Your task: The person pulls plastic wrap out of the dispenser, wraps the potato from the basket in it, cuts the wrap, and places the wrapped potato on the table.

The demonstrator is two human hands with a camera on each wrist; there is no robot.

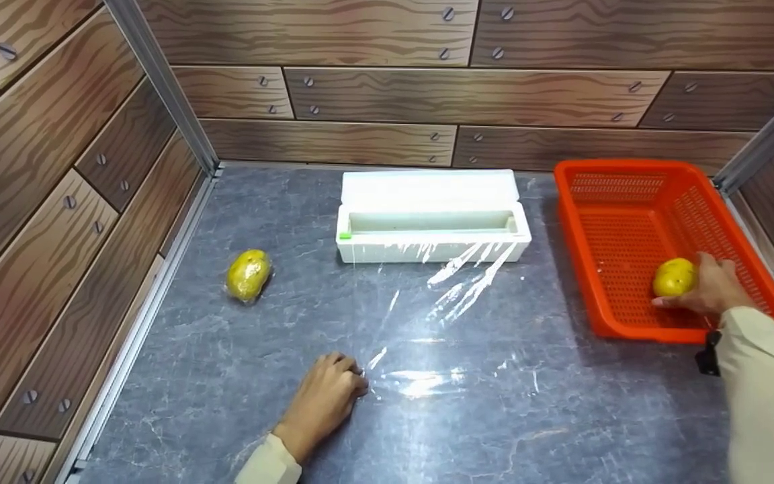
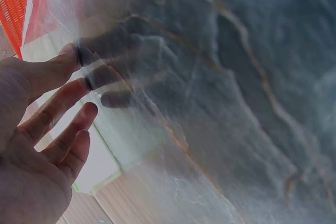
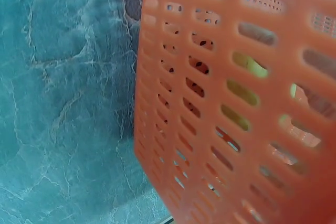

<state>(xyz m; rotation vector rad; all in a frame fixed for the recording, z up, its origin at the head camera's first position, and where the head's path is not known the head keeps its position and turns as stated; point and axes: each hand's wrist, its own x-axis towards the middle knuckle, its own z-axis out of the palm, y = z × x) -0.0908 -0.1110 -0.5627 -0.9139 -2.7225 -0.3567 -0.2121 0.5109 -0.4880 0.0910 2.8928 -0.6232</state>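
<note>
Clear cling film stretches over the table from a white dispenser box toward my left hand. The left hand pinches the film's near edge at the tabletop; in the left wrist view its thumb and forefinger meet the shiny surface. Inside the orange basket, my right hand grips a yellow mango, thumb on the near side and fingers on the far side. Through the basket's slots, the right wrist view shows bits of the mango. Another mango, wrapped in film, lies at left.
The grey marbled table is bounded by wood-patterned walls at the back and sides. The dispenser's lid stands raised at the back. The basket's raised rim surrounds my right hand.
</note>
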